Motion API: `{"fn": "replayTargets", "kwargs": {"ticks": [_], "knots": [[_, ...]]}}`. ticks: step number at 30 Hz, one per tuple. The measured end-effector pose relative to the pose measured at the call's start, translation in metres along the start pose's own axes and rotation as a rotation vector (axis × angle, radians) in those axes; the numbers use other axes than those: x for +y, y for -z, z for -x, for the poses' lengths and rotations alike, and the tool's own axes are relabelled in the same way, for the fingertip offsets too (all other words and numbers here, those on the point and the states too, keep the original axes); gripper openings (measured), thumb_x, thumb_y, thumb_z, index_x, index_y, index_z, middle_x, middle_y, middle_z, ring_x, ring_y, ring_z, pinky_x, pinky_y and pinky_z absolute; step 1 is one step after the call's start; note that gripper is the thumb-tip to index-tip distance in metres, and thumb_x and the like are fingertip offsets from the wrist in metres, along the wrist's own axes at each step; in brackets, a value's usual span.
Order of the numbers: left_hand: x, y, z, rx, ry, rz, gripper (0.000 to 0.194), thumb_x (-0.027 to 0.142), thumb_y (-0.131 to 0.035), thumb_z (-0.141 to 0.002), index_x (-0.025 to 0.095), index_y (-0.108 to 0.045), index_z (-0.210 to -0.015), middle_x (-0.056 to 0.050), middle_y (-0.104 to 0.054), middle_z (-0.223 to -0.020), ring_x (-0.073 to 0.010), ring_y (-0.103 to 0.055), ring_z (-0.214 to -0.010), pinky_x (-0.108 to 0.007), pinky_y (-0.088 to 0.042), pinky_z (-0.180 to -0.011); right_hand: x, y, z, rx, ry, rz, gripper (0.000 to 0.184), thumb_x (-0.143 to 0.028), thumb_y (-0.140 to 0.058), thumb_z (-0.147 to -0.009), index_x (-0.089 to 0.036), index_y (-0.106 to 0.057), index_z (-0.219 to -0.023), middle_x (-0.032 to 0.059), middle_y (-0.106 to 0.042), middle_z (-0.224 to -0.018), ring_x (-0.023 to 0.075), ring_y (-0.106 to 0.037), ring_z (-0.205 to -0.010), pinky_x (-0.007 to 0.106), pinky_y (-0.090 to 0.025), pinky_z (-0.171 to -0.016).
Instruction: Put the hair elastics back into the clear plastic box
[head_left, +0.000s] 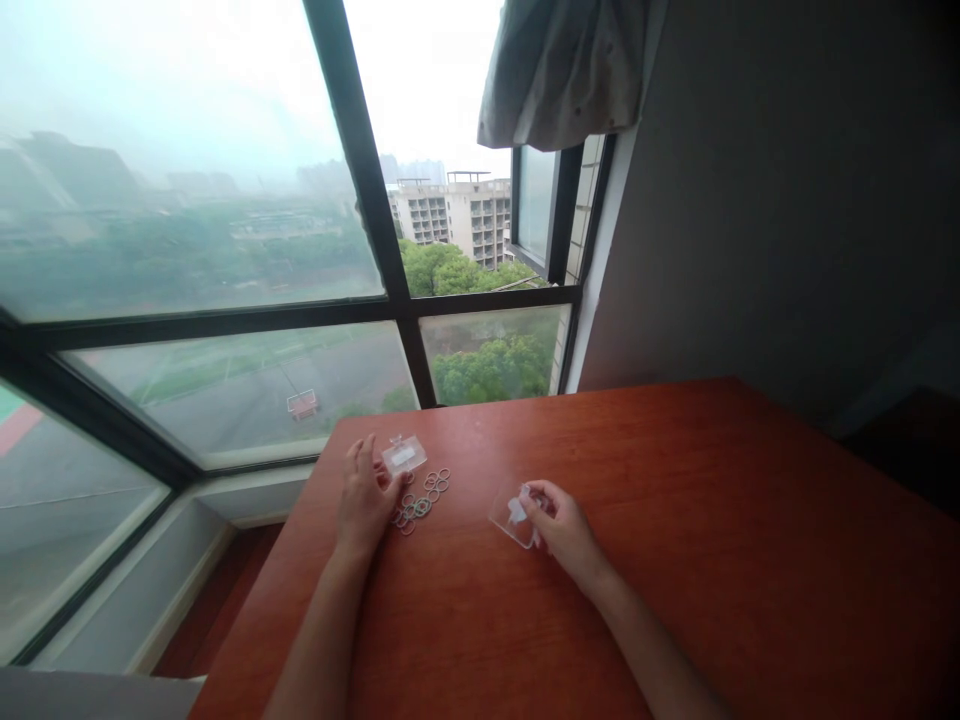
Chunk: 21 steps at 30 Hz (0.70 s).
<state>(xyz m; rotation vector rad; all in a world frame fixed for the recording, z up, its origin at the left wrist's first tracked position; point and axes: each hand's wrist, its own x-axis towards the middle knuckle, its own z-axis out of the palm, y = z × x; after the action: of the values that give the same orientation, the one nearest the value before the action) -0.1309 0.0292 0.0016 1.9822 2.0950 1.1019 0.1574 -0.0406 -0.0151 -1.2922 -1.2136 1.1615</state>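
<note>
My left hand (364,498) rests at the table's left side with thumb and fingers spread apart. Just beyond its fingertips lies a small clear plastic case (403,455) with a whitish patch on it; whether the fingers touch it is hard to tell. Beside my left thumb is a loose cluster of small pale rings (420,507), some white, some greenish or pinkish, which look like hair ties. My right hand (561,525) pinches a clear plastic box (511,518) by its right side, tilted over the table. A whitish shape shows within or behind that box, too blurred to name.
The reddish-brown wooden table (675,500) reaches to a large dark-framed window (405,310) at the back and left. A grey curtain (562,80) hangs above an open window pane. A dark wall (750,220) stands at the right.
</note>
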Motion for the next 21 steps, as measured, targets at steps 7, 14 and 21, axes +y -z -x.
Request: {"fn": "replayTargets", "kwargs": {"ticks": [7, 14, 21], "knots": [[0.000, 0.013, 0.002, 0.089, -0.037, -0.012, 0.045, 0.030, -0.055, -0.081, 0.016, -0.053, -0.123, -0.014, -0.050, -0.125, -0.0255, -0.058, -0.103, -0.038, -0.054, -0.083, -0.001, -0.001, -0.003, -0.015, -0.062, -0.217, 0.049, -0.040, -0.067, -0.072, -0.012, -0.056, -0.110, 0.0084, -0.070, -0.087, 0.0152, -0.063, -0.058, 0.023, -0.047, -0.046], [0.088, 0.004, 0.044, -0.394, -0.395, 0.177, 0.019, 0.031, -0.055, -0.086, 0.022, -0.066, -0.098, -0.005, -0.062, -0.100, -0.0144, -0.061, -0.076, -0.027, -0.050, -0.072, 0.004, -0.005, -0.004, -0.011, -0.095, -0.288, 0.054, -0.042, -0.072, -0.068, -0.014, -0.055, -0.110, 0.0075, -0.070, -0.087, 0.0161, -0.065, -0.059, 0.025, -0.051, -0.050], [0.113, -0.021, 0.065, -0.517, -0.568, 0.046, 0.016, 0.018, -0.051, -0.088, 0.022, -0.066, -0.092, -0.005, -0.065, -0.096, -0.0165, -0.062, -0.085, -0.024, -0.047, -0.076, 0.005, -0.003, -0.004, -0.031, -0.069, -0.275, 0.049, -0.041, -0.071, -0.070, -0.014, -0.057, -0.109, 0.0093, -0.071, -0.093, 0.0137, -0.063, -0.059, 0.022, -0.047, -0.047]]}}
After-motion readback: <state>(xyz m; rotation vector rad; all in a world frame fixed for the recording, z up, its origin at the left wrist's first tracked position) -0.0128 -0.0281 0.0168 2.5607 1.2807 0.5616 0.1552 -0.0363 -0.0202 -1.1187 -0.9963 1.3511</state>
